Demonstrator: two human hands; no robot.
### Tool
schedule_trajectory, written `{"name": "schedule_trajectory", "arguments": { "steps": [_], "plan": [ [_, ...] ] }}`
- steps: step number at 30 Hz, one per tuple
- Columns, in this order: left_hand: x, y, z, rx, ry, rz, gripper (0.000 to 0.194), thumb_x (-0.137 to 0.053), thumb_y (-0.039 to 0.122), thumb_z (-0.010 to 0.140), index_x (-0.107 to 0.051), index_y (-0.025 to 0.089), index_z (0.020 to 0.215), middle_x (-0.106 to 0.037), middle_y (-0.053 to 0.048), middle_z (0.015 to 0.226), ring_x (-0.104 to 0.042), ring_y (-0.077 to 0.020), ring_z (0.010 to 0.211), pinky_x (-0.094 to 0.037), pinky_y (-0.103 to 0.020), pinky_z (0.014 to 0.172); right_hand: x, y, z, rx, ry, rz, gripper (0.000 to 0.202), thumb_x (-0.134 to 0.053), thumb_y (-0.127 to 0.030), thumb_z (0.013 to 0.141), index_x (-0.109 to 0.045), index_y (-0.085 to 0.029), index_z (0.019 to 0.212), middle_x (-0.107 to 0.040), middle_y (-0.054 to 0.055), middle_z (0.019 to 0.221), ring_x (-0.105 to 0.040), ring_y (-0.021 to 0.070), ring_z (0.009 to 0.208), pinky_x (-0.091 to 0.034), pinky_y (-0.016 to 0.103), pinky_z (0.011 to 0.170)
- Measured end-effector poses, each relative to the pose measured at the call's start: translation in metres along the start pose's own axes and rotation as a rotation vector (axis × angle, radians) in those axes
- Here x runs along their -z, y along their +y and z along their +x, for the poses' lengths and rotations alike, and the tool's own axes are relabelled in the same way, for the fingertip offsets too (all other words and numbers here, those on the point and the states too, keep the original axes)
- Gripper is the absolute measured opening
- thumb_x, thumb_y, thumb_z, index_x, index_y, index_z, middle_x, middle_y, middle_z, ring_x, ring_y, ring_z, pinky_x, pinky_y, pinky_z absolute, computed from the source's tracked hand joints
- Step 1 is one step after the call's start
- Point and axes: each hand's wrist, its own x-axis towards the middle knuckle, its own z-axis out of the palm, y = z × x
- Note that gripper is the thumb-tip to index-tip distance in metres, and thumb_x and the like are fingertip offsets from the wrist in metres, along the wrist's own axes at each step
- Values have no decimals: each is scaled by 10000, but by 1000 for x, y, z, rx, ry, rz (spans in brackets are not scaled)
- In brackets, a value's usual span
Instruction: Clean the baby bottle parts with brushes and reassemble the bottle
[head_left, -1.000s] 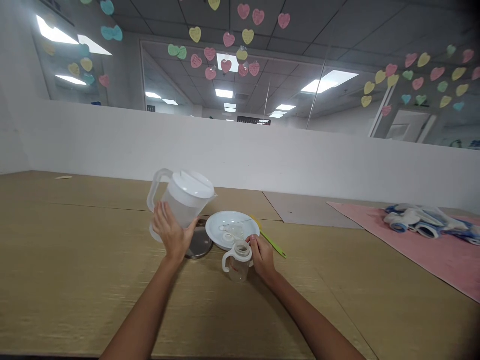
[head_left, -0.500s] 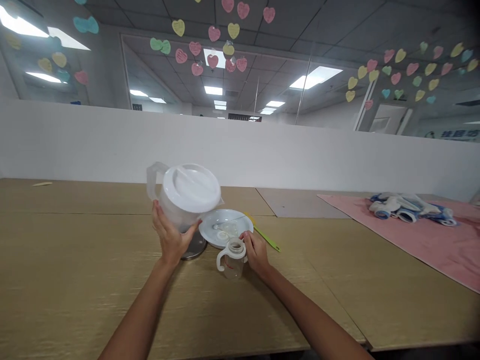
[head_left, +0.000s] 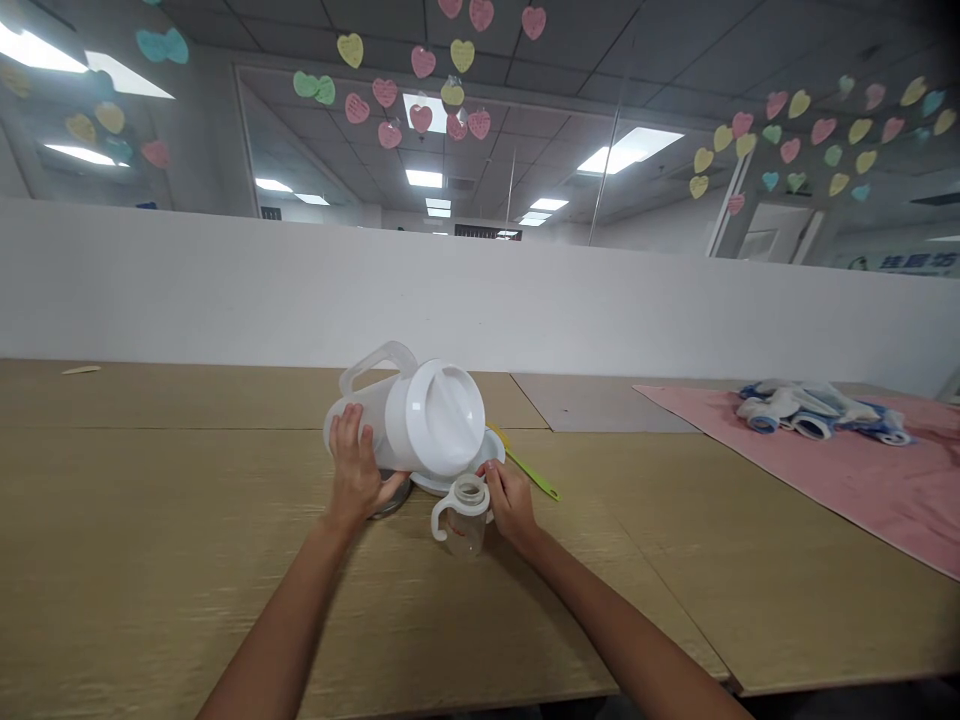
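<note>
Pitcher, lid on, tips steeply toward the small handled cup on the wooden table, left hand wrapped around its body, right hand gripping the cup; pouring looks under way, calling for steady aim.

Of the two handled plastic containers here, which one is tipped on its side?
The big white-lidded pitcher, held by the left hand, is tipped toward the small cup. The cup stands upright on the table, steadied by the right hand.
</note>
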Motion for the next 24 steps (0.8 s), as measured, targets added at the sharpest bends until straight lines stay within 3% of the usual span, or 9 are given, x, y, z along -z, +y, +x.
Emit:
{"name": "schedule_trajectory", "arguments": {
  "steps": [6,14,18,24],
  "plan": [
    [3,-3,1,-46,12,3,1043,-623,465,691,117,239,1390,-65,-197,1457,-147,-395,1333,-208,-592,1020,0,0,0,-9,-4,10,409,-283,-375,905,-579,-174,708,-551,-6,570,-490,123,543,-343,226,569],
    [2,-9,-3,-90,-24,-35,1033,-635,458,688,83,239,1398,-92,-196,1465,-159,-376,1341,-220,-566,1034,0,0,-1,1,9,12,407,-289,-371,907,-579,-173,701,-562,-1,592,-504,124,569,-345,227,572],
    [-1,-10,-7,100,12,19,1095,-670,496,652,67,181,1397,-128,-236,1440,-152,-388,1336,-199,-566,1044,0,0,-1,9,2,2,407,-289,-372,909,-572,-170,700,-552,-4,577,-495,121,560,-343,223,573],
    [11,-3,3,592,174,68,1095,-620,538,701,98,73,1385,-21,-249,1462,-65,-383,1348,-124,-506,1107,0,1,-1,7,-2,5,400,-289,-359,911,-566,-164,699,-565,3,607,-511,118,573,-346,219,582]
  ]
}}
